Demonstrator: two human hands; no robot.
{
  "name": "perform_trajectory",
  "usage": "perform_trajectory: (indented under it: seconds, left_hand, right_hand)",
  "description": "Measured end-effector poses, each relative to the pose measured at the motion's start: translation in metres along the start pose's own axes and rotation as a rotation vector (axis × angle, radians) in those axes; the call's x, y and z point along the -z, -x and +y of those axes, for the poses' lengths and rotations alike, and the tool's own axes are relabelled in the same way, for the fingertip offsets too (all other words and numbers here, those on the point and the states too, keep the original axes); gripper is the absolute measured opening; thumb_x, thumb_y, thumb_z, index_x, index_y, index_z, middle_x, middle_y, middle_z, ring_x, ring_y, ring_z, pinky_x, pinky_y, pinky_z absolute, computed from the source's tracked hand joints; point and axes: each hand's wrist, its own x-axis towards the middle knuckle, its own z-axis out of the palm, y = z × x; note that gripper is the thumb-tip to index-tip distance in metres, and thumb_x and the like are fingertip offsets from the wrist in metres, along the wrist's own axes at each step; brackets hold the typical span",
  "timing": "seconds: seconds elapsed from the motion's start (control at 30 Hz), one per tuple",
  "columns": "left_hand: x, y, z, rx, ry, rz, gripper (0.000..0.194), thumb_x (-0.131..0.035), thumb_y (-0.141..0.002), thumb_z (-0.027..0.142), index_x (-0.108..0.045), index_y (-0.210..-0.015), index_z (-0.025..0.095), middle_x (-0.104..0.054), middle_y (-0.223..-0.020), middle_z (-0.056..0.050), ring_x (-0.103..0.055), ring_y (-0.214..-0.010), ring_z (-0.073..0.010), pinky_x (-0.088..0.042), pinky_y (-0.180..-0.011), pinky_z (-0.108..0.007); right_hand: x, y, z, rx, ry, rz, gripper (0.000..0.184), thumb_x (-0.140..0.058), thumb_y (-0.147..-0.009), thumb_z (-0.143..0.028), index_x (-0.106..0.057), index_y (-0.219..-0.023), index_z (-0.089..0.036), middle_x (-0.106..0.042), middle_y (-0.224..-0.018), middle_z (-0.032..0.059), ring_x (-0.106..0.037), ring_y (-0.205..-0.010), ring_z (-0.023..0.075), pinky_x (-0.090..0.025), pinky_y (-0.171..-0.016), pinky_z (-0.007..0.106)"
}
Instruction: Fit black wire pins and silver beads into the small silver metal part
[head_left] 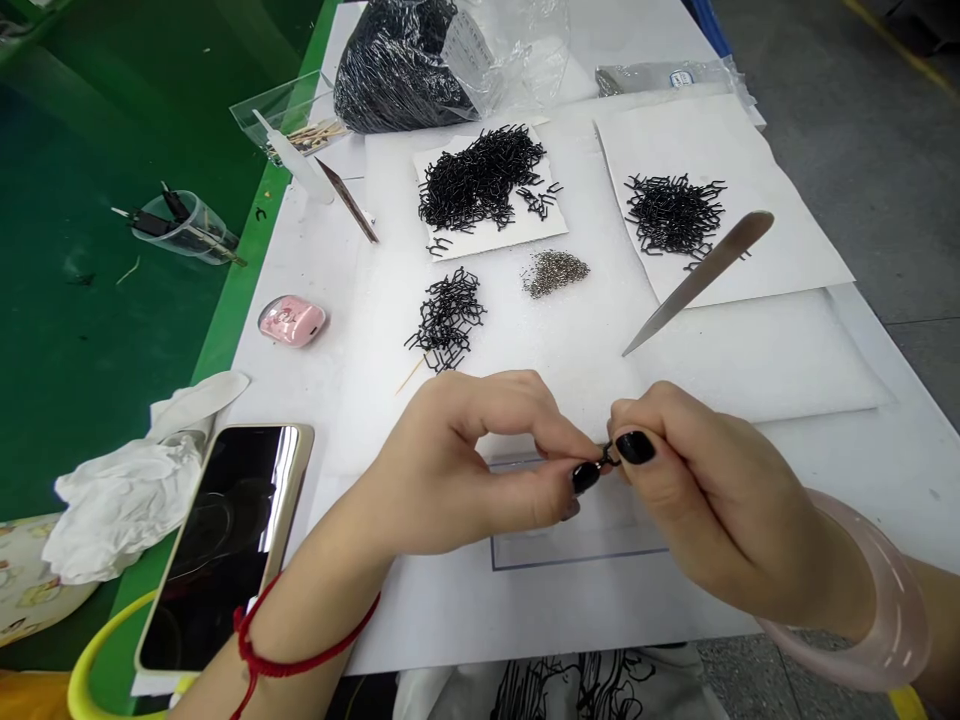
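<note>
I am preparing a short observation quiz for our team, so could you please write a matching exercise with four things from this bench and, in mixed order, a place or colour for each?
Things:
1. phone
2. small rounded case
3. cord
4. small black piece

Places or colours:
A. looped round the left wrist
B. between the fingers of the left hand and right hand
C. beside the crumpled white cloth
D. pink

Right pairs: 1-C, 2-D, 3-A, 4-B

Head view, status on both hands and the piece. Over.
Left hand, right hand: grips closed on one small black piece, partly hidden. Pointed metal tool beyond, touching neither.
</note>
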Motion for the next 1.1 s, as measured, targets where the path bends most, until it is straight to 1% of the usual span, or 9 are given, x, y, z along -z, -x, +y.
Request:
perform_trajectory:
  seconds: [0.1,0.23,0.37,0.47,0.63,0.9,0.97,1.0,1.1]
  left_hand:
    - [0.000,0.000,0.000,0.004,0.002,-0.010,0.021,-0.066,-0.070,-0.001,-0.076,-0.078,0.016,-0.070,-0.062,-0.003,-0.059,-0.061,-0.0132,-0.050,-0.059,-0.028]
    - [0.001,-0.001,-0.002,0.013,0.013,-0.014,0.020,-0.067,-0.069,-0.002,-0.076,-0.076,0.014,-0.069,-0.062,-0.004,-0.059,-0.061,-0.0134,-0.049,-0.058,-0.028]
    - [0.001,0.000,-0.003,0.013,0.051,-0.032,0.021,-0.066,-0.072,-0.002,-0.077,-0.080,0.013,-0.070,-0.064,-0.005,-0.062,-0.063,-0.0140,-0.052,-0.060,-0.028]
    - [0.001,0.001,-0.002,0.008,0.077,-0.051,0.020,-0.067,-0.074,0.000,-0.077,-0.082,0.015,-0.071,-0.067,-0.005,-0.063,-0.065,-0.0142,-0.053,-0.062,-0.028]
    - [0.000,0.001,-0.003,-0.011,0.075,-0.047,0.025,-0.067,-0.072,-0.001,-0.077,-0.082,0.019,-0.070,-0.067,-0.003,-0.062,-0.065,-0.0141,-0.051,-0.062,-0.028]
    - [0.000,0.000,-0.002,0.003,0.033,-0.037,0.017,-0.066,-0.072,0.002,-0.076,-0.077,0.015,-0.071,-0.066,-0.005,-0.061,-0.065,-0.0142,-0.051,-0.064,-0.027]
    - [0.000,0.000,-0.001,0.019,0.012,-0.049,0.013,-0.066,-0.075,0.005,-0.075,-0.078,0.015,-0.071,-0.064,-0.005,-0.062,-0.066,-0.0142,-0.051,-0.064,-0.026]
    - [0.001,0.000,0.000,0.031,-0.002,-0.057,0.012,-0.066,-0.077,0.007,-0.075,-0.080,0.015,-0.071,-0.065,-0.005,-0.062,-0.066,-0.0140,-0.051,-0.064,-0.025]
    - [0.006,-0.001,0.002,0.110,-0.089,-0.061,0.012,-0.062,-0.083,0.012,-0.074,-0.083,0.015,-0.071,-0.072,-0.005,-0.063,-0.068,-0.0134,-0.050,-0.064,-0.024]
  right_hand:
    - [0.000,-0.001,-0.001,0.014,0.037,0.002,0.015,-0.038,-0.099,-0.015,-0.044,-0.085,-0.016,-0.032,-0.058,-0.0071,-0.028,-0.044,0.0038,-0.026,-0.040,0.020]
    - [0.001,0.000,-0.001,0.033,0.053,0.006,0.015,-0.038,-0.098,-0.014,-0.043,-0.084,-0.016,-0.034,-0.060,-0.0067,-0.028,-0.047,0.0038,-0.027,-0.042,0.020]
    - [0.002,0.002,0.001,0.023,0.012,-0.002,0.017,-0.039,-0.098,-0.015,-0.040,-0.082,-0.017,-0.035,-0.061,-0.0066,-0.028,-0.046,0.0034,-0.026,-0.042,0.020]
    - [0.001,0.002,0.002,0.008,-0.039,-0.013,0.018,-0.038,-0.100,-0.019,-0.039,-0.081,-0.018,-0.036,-0.060,-0.0066,-0.028,-0.045,0.0038,-0.027,-0.041,0.020]
    - [0.000,0.001,0.003,-0.003,-0.068,-0.013,0.019,-0.039,-0.100,-0.021,-0.039,-0.081,-0.019,-0.037,-0.059,-0.0063,-0.030,-0.045,0.0049,-0.028,-0.042,0.020]
    - [-0.002,0.003,0.000,0.038,-0.027,0.040,0.015,-0.043,-0.097,-0.017,-0.045,-0.082,-0.018,-0.037,-0.057,-0.0066,-0.030,-0.043,0.0050,-0.027,-0.041,0.020]
    - [0.002,0.004,0.000,0.043,-0.002,0.100,0.014,-0.046,-0.096,-0.019,-0.048,-0.082,-0.019,-0.041,-0.058,-0.0052,-0.034,-0.044,0.0058,-0.029,-0.041,0.021]
    - [0.005,0.004,0.002,0.044,0.014,0.167,0.015,-0.045,-0.096,-0.020,-0.049,-0.082,-0.019,-0.043,-0.060,-0.0043,-0.037,-0.046,0.0068,-0.031,-0.042,0.022]
    - [0.028,-0.002,0.015,0.013,0.100,0.493,0.022,-0.042,-0.100,-0.028,-0.048,-0.080,-0.021,-0.042,-0.062,-0.0032,-0.041,-0.053,0.0099,-0.035,-0.049,0.024]
